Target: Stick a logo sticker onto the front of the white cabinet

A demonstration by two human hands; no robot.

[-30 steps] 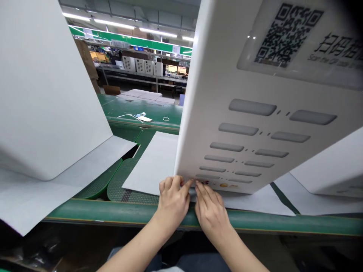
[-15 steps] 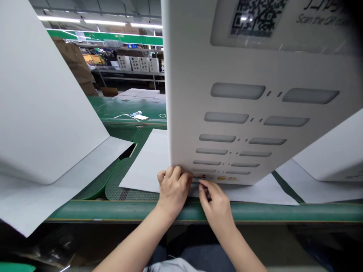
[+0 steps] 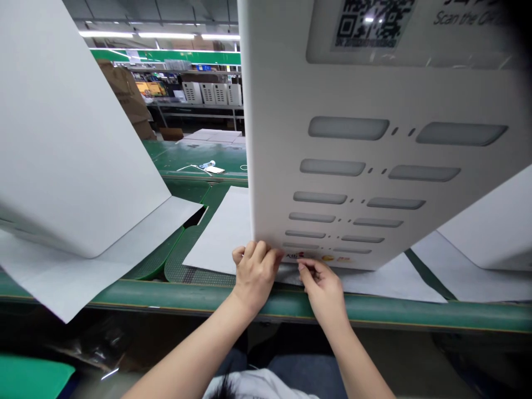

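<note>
**White cabinet panel [image 3: 282, 138] held at its foot**

It looks stiff and bulky but fairly light; I'd take it by the lower edge. It stands tilted above the green worktop [image 3: 394, 313]. My left hand [image 3: 255, 274] curls its fingers against that edge, clamped or not I cannot tell; my right hand [image 3: 324, 288] pinches its fingers together just beside it.

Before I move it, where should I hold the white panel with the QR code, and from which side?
Probably grip the white panel by its lower edge, from the near side: that straight edge is closest, and your left hand already touches it.
</note>
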